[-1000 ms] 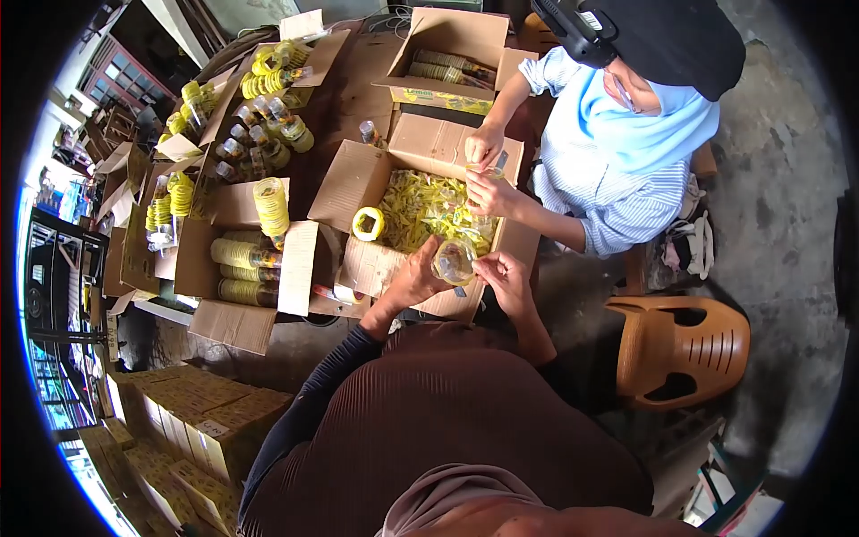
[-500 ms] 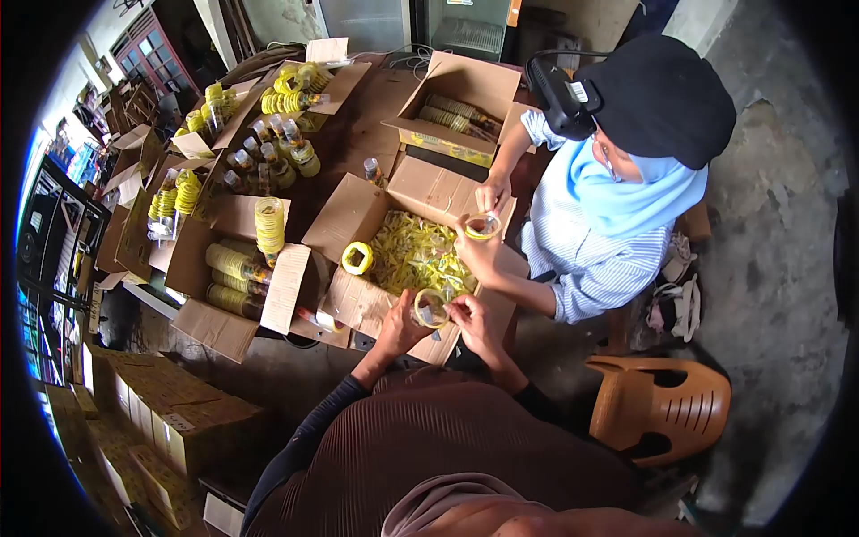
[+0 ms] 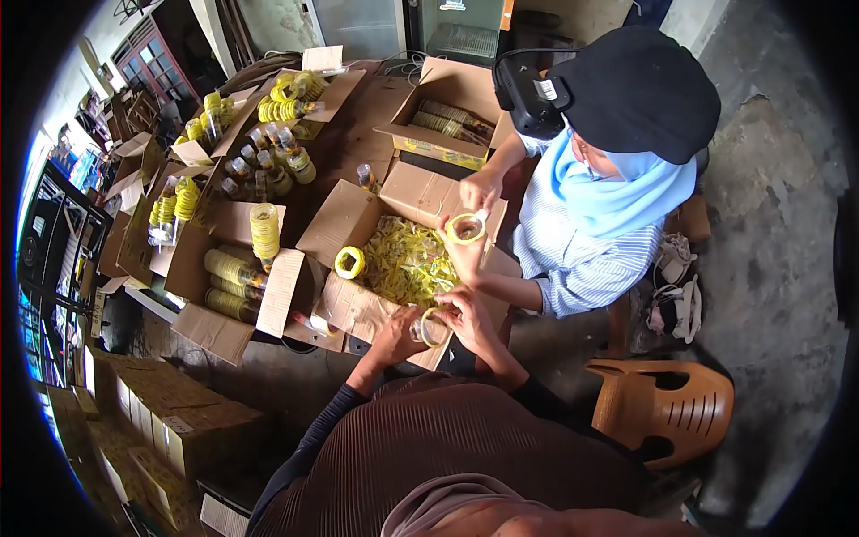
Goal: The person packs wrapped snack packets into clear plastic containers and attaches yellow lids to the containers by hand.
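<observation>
"How much of the clear container (image 3: 432, 329) can you make out?"

"Only part: the left hand (image 3: 392, 340) covers one side. At the rim, I can't tell whether the right hand (image 3: 469, 320) pinches or merely touches."

"And the yellow strips (image 3: 404, 255) in the open box (image 3: 362, 304)?"

"Too small and tangled to separate (my eyes gave up quickly), with the co-worker's forearm (image 3: 510, 289) hiding some of the box's wall."

"Anything cut off?"

"The refrigerator (image 3: 461, 36) by the top edge, the wearer's scarf (image 3: 425, 512) by the bottom. The stacked cartons (image 3: 201, 412) sink into the dark border, and their label (image 3: 178, 424) is unreadable."
</observation>
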Demonstrator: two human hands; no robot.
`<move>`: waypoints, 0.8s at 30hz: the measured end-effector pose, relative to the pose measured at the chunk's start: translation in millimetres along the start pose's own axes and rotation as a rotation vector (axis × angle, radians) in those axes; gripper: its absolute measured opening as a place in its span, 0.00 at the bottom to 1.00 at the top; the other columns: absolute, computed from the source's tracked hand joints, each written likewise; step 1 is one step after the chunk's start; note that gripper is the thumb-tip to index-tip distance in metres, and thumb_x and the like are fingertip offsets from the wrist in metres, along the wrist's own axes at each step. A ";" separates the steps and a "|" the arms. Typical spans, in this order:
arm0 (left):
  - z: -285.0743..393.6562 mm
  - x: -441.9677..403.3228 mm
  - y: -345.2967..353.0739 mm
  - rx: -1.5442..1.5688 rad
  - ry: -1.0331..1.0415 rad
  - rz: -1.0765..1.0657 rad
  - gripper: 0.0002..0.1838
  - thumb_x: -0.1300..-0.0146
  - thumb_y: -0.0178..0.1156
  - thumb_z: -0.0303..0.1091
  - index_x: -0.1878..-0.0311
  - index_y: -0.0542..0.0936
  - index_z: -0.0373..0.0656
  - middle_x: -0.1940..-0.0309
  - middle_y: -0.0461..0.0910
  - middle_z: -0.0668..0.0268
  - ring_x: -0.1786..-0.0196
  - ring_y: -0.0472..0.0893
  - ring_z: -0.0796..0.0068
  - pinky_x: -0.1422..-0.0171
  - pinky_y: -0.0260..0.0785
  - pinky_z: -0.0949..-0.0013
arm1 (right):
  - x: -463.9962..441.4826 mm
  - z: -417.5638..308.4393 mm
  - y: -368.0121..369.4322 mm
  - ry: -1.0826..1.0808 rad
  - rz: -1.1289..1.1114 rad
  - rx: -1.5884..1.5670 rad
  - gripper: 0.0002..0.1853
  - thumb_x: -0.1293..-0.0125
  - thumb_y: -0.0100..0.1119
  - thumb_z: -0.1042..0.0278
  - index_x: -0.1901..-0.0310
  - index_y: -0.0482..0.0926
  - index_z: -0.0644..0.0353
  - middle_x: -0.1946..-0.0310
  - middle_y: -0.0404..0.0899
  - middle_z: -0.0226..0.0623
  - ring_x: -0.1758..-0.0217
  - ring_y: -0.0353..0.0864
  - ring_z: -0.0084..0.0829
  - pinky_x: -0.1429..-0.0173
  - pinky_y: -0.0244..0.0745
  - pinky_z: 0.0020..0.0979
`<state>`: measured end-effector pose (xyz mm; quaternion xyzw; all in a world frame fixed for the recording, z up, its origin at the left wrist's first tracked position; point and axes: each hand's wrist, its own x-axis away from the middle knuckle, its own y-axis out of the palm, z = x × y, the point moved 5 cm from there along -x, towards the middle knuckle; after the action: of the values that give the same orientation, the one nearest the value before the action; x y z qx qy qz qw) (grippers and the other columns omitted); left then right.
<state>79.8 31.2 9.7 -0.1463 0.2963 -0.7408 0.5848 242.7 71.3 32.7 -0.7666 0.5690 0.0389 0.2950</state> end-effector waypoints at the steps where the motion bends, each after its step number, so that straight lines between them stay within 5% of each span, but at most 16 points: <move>1: -0.8 1.2 3.6 -0.001 -0.046 0.006 0.39 0.58 0.75 0.42 0.42 0.72 0.37 0.46 0.76 0.50 0.41 0.74 0.47 0.33 0.63 0.52 | -0.3 1.6 -1.5 0.008 -0.008 0.010 0.10 0.42 0.67 0.77 0.60 0.78 0.62 0.66 0.77 0.39 0.65 0.79 0.33 0.63 0.75 0.31; 9: 7.5 -14.4 -0.5 -0.089 0.072 -0.174 0.39 0.56 0.75 0.43 0.41 0.72 0.38 0.45 0.76 0.51 0.39 0.73 0.48 0.28 0.57 0.47 | 9.5 17.6 -9.9 0.247 -0.067 -0.179 0.06 0.36 0.63 0.72 0.61 0.82 0.64 0.70 0.78 0.35 0.71 0.76 0.23 0.67 0.71 0.26; 13: 18.5 -18.5 -5.9 0.149 0.008 -0.190 0.38 0.57 0.77 0.35 0.41 0.71 0.36 0.47 0.77 0.52 0.41 0.76 0.56 0.36 0.67 0.58 | 17.4 32.7 -9.1 0.476 0.056 -0.635 0.06 0.32 0.59 0.71 0.60 0.81 0.64 0.71 0.79 0.26 0.73 0.70 0.13 0.69 0.64 0.18; 20: 8.1 -12.9 -14.6 0.606 -0.041 -0.039 0.40 0.54 0.75 0.27 0.37 0.67 0.34 0.47 0.78 0.60 0.43 0.76 0.70 0.35 0.67 0.66 | 12.8 35.5 -22.2 0.415 0.056 -0.416 0.06 0.31 0.58 0.71 0.58 0.78 0.64 0.66 0.80 0.28 0.66 0.75 0.14 0.59 0.72 0.19; 24: 16.5 -8.2 -18.2 0.702 -0.059 -0.091 0.37 0.52 0.74 0.25 0.38 0.70 0.36 0.47 0.78 0.64 0.43 0.76 0.71 0.34 0.66 0.66 | 8.1 19.9 -12.3 0.168 0.107 -0.186 0.06 0.35 0.62 0.73 0.58 0.79 0.63 0.70 0.77 0.30 0.70 0.75 0.17 0.65 0.71 0.21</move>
<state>77.2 37.1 34.7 0.0292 0.0001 -0.8182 0.5742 262.0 76.5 18.1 -0.7598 0.6258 0.0428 0.1713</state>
